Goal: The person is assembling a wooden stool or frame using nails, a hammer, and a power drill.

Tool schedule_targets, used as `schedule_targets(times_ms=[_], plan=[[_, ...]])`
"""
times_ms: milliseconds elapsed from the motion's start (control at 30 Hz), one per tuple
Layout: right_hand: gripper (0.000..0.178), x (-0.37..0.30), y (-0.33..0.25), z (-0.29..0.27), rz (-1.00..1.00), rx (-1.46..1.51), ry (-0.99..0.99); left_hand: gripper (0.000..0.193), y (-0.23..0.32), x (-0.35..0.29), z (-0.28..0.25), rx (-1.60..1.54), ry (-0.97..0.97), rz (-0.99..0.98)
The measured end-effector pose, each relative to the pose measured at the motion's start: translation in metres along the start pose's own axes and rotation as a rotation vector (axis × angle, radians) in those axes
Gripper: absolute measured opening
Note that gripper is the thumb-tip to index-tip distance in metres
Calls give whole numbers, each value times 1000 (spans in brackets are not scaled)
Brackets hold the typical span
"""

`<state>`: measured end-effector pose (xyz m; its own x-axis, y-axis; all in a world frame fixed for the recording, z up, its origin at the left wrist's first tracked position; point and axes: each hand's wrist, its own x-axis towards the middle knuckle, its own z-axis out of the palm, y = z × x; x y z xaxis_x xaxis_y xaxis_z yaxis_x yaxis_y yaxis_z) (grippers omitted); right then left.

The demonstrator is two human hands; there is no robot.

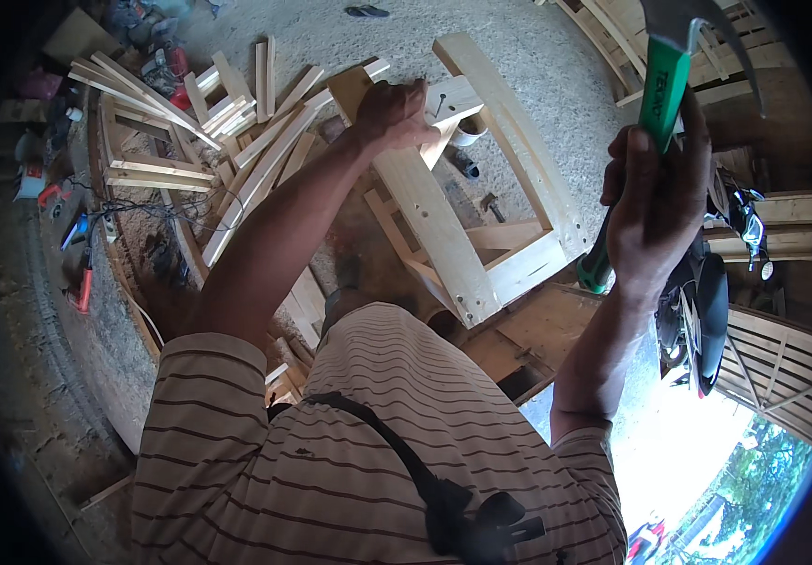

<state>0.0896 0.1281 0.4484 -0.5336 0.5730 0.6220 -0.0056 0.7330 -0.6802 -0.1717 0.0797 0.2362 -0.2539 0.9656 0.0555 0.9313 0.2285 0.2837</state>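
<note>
My right hand point(649, 202) is wrapped around the green and black handle of a claw hammer point(665, 89), raised upright at the right with its metal head uppermost. A light wooden frame point(425, 212) of thick rails and crosspieces stands before me. At its far left corner my left hand point(392, 115) is closed over the joint of a rail and the far crosspiece point(458, 99). Beside the fingers, a dark nail point(441, 104) sticks up from that crosspiece. The hammer is well apart from the nail.
Cut wooden strips point(269, 151) lie heaped at the left, near a red-handled tool point(84, 287) and tangled wire. Beyond the frame's rails, a white cup-like container point(467, 130) and another hammer point(493, 207) rest on the floor. A motorbike point(707, 311) stands at the right.
</note>
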Motion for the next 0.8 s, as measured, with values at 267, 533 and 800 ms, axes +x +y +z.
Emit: schedule_targets(times_ms=[267, 533, 800], plan=[[48, -26, -7, -14, 118, -142, 18, 72, 1, 0, -6, -18, 16, 51], [49, -84, -5, -41, 311, -381, 44, 25, -58, -110, 53, -868, 914, -507], [49, -82, 35, -85, 465, -229, -66, 40, 61, -69, 146, -1157, 608, -495]])
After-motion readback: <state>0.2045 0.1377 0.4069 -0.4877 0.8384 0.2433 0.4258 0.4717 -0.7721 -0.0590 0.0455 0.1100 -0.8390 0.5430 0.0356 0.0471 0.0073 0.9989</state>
